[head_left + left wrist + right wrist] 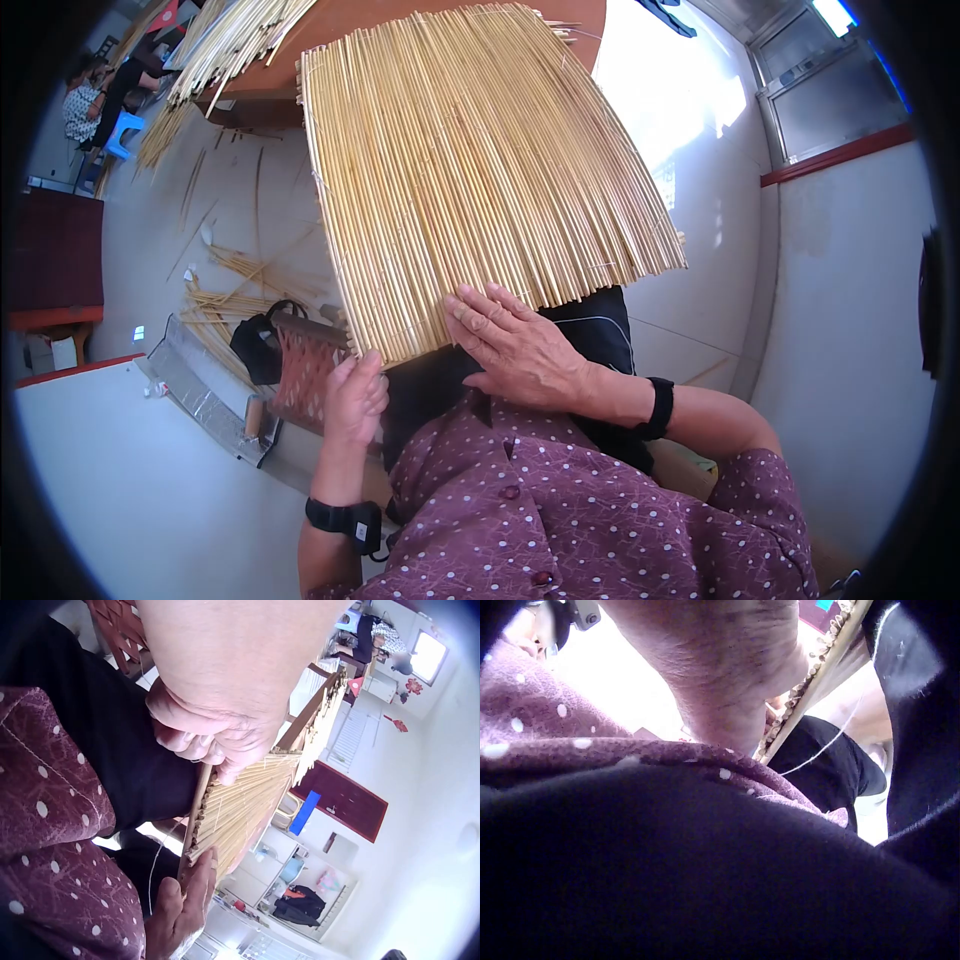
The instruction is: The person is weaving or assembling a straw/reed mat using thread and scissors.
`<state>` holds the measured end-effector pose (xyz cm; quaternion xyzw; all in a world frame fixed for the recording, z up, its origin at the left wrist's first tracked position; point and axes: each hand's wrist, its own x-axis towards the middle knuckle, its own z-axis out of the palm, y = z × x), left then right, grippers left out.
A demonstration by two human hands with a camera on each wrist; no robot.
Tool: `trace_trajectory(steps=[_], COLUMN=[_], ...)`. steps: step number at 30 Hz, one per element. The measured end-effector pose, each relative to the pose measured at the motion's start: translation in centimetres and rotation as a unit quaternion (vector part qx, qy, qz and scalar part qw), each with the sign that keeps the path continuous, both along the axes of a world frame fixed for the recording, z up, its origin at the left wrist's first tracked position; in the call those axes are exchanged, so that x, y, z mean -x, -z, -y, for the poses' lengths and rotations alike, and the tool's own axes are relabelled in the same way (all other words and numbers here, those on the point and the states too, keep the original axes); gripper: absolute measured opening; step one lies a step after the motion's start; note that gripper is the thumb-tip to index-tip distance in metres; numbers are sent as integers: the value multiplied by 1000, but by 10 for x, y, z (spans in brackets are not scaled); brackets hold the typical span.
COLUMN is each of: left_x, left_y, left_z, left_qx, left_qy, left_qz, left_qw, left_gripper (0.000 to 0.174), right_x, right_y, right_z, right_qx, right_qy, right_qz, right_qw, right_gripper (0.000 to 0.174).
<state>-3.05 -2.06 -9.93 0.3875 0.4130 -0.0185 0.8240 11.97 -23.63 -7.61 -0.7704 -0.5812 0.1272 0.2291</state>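
Note:
A wide mat of straw-coloured reeds (470, 170) bound side by side slants from the person's lap up onto the brown table. At its near left corner, the left hand (357, 398) grips the edge, thumb on top and fingers curled beneath. The right hand (525, 350) lies with straight fingers on the near edge, right of the left hand. In the left wrist view the curled left hand (217, 697) covers the mat's corner, and the cut reed ends (196, 832) form a row along the edge. A thin white cord (155, 862) hangs below the mat.
The brown table (345, 35) supports the mat's far end, with a pile of loose reeds (235, 45) at its left. More reeds (225, 300) litter the floor beside a reddish woven-seat stool (305, 365). Another person (85, 110) sits far left. A wall (850, 240) stands right.

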Motion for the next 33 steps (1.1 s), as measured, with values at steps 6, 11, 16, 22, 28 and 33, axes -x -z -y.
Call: trace_trajectory(steps=[6,11,16,22,28,33], left_x=[-2,-3,-1,2,8,10], left_y=[-1,0,-4,3,14,15], left_z=[0,-1,-1,-4,-7,-11], left_qx=[6,0,-7,15,-9,-31], left_qy=[-9,1,-5,-4,-10,-11], left_qz=[-13,-10,-11,-3,-16,4], left_qw=[1000,1000,1000,1000,1000,999], left_gripper=[16,15,16,17,16,13], right_x=[-3,-7,-8,-5,-11,-2], right_y=[5,3,-4,9,5,24], right_z=[-7,-1,-10,-20,-20,-22], right_qx=[1,1,-58,-25,-5,-63], right_qy=[-31,-38,-36,-91,-101,-96], right_qz=[-2,40,4,23,16,40], right_qw=[1000,998,998,995,995,993], right_gripper=[76,75,68,70,76,86])
